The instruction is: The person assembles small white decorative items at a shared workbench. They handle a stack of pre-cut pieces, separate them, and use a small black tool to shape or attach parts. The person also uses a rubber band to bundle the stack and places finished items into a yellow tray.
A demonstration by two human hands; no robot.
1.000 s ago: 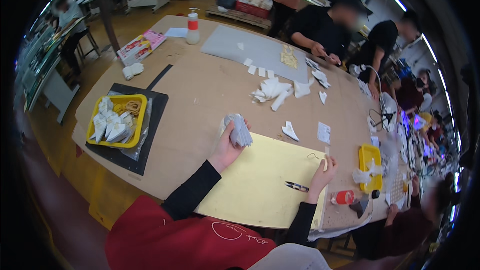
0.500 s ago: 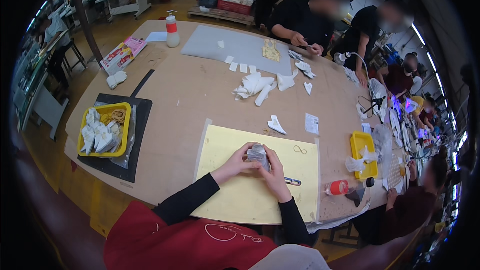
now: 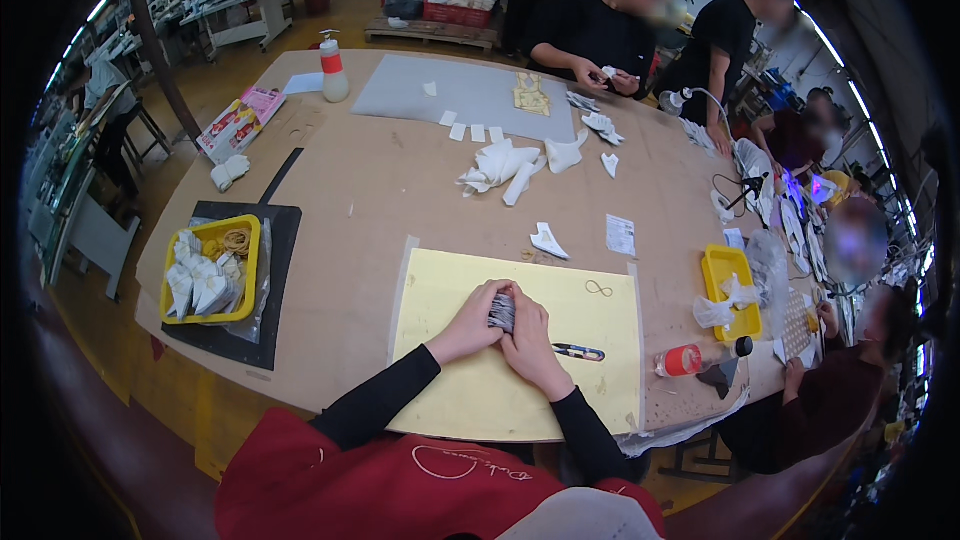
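Both my hands are closed round a small stack of thin grey-and-white pieces [image 3: 502,313], above the yellow sheet [image 3: 435,285]. My left hand [image 3: 474,325] wraps the stack's left side. My right hand [image 3: 529,342] presses on its right side, fingers over the top. Only the layered edges show between my hands; the rest is hidden by fingers. Right of my right hand lies a slim dark tool with a blue edge [image 3: 579,352], perhaps thread snips. A rubber band [image 3: 599,289], twisted into a figure eight, rests at the sheet's upper right.
A white cut piece [image 3: 548,241] lies beyond the sheet. At left, a yellow basket [image 3: 254,280] holds white bundles and rubber bands. A second yellow basket [image 3: 711,285] and a bottle [image 3: 684,360] stand at right. Co-workers sit and stand around the far and right sides.
My hands have closed further round the stack and turned it, so less of it shows. My right hand has shifted, uncovering more of the dark tool. The view has shifted slightly.
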